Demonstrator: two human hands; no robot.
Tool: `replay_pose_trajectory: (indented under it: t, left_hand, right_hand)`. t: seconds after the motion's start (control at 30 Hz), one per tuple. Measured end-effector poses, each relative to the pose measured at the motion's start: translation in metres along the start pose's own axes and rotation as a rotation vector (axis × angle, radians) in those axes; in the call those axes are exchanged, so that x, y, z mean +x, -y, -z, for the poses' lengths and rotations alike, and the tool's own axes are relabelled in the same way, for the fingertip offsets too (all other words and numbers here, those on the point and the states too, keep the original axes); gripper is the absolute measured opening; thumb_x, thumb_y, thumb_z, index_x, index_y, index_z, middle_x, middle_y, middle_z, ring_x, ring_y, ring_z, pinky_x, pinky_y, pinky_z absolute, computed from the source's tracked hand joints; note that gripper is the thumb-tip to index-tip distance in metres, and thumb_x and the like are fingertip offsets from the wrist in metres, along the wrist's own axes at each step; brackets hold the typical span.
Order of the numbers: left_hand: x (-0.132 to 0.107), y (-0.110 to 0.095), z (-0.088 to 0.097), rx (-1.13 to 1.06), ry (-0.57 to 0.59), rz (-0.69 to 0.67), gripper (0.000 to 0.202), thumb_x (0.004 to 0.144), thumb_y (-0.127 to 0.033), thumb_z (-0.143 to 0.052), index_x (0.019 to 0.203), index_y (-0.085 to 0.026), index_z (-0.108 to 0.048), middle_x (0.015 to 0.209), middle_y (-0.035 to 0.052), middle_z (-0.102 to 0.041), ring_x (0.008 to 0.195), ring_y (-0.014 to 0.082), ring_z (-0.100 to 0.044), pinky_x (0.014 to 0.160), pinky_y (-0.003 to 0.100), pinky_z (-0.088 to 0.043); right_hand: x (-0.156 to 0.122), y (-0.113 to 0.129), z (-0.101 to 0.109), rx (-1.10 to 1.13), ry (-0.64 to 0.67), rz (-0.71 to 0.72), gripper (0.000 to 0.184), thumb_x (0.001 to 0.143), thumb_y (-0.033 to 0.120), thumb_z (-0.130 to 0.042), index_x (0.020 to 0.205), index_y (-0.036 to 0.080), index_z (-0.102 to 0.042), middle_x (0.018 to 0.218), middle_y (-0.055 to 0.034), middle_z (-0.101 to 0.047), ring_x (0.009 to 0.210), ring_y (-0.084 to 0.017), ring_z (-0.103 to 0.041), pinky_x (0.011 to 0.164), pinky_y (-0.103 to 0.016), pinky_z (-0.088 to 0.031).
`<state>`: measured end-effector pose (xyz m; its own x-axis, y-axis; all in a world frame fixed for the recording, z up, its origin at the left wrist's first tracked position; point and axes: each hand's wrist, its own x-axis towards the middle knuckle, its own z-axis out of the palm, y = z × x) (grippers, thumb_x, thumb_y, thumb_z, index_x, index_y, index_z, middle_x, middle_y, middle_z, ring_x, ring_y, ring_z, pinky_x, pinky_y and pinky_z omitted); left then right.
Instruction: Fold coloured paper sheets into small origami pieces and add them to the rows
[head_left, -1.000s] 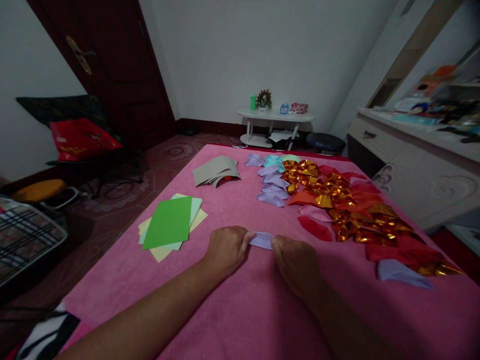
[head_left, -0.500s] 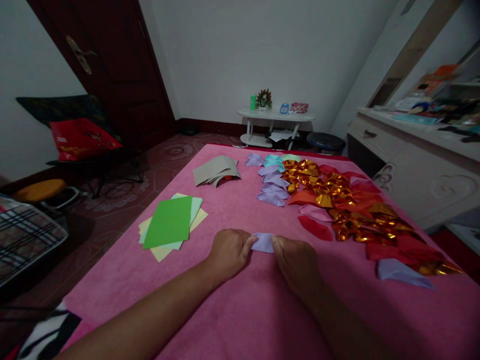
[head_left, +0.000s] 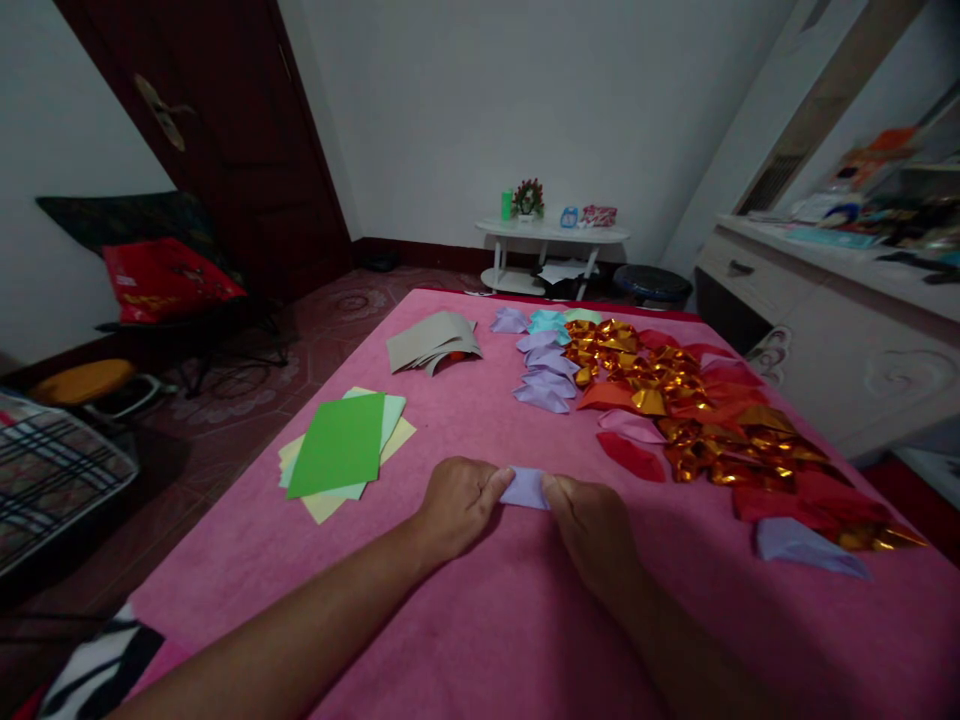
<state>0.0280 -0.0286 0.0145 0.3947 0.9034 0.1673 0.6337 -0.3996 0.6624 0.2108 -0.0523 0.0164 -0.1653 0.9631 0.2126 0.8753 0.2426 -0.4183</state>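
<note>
A small piece of folded lavender paper (head_left: 526, 488) is stretched between my two hands above the pink cloth (head_left: 480, 630). Its left end is pinched by my left hand (head_left: 461, 505), thumb on top and fingers curled under. My right hand (head_left: 596, 520) grips the opposite end in the same way. Both ends of the paper are hidden by the fingers. Several folded lavender paper pieces (head_left: 544, 390) lie beyond my right hand, and a red folded piece (head_left: 631, 457) is closer to it.
To the left lie green, pale green and yellow sheets (head_left: 337, 445), with a stack of grey sheets (head_left: 435, 340) behind. Gold foil pieces (head_left: 637, 370) crowd the right side, and a lavender one (head_left: 806, 547) sits near. A white side table (head_left: 551, 232) stands by the wall.
The lavender paper is tilted a little differently between my hands, and slightly more of its face shows. Both hands keep their grip and have hardly moved.
</note>
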Motion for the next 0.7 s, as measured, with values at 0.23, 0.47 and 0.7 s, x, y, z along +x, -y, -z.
replay_pose_trajectory:
  t: [0.23, 0.47, 0.7]
  left_hand:
    - [0.0006, 0.0009, -0.0028, -0.209, -0.042, 0.081, 0.055, 0.093, -0.05, -0.026, 0.052, -0.016, -0.041, 0.051, -0.0024, -0.033, 0.049, 0.0096, -0.033, 0.049, 0.022, -0.024]
    - [0.0011, -0.002, -0.0024, -0.161, -0.066, 0.02, 0.049, 0.094, -0.043, -0.03, 0.056, -0.016, -0.045, 0.054, -0.0016, -0.041, 0.051, 0.01, -0.038, 0.051, 0.022, -0.027]
    - [0.0006, -0.0024, -0.0028, -0.133, -0.091, 0.046, 0.048, 0.095, -0.041, -0.03, 0.057, -0.016, -0.047, 0.055, -0.001, -0.044, 0.051, 0.0102, -0.04, 0.052, 0.022, -0.028]
  right_hand:
    - [-0.0025, -0.0004, -0.0001, 0.15, -0.009, -0.066, 0.045, 0.094, 0.04, -0.027, 0.055, 0.021, -0.038, 0.049, 0.0001, -0.046, 0.047, -0.014, -0.045, 0.051, -0.027, -0.023]
    - [-0.0018, -0.0017, -0.0019, 0.196, -0.034, -0.099, 0.044, 0.093, 0.041, -0.028, 0.055, 0.021, -0.035, 0.049, 0.0011, -0.041, 0.047, -0.013, -0.042, 0.051, -0.027, -0.023]
    - [-0.003, 0.0012, -0.0002, 0.337, -0.073, -0.112, 0.044, 0.094, 0.044, -0.029, 0.057, 0.021, -0.038, 0.051, 0.0013, -0.042, 0.049, -0.013, -0.043, 0.051, -0.026, -0.026]
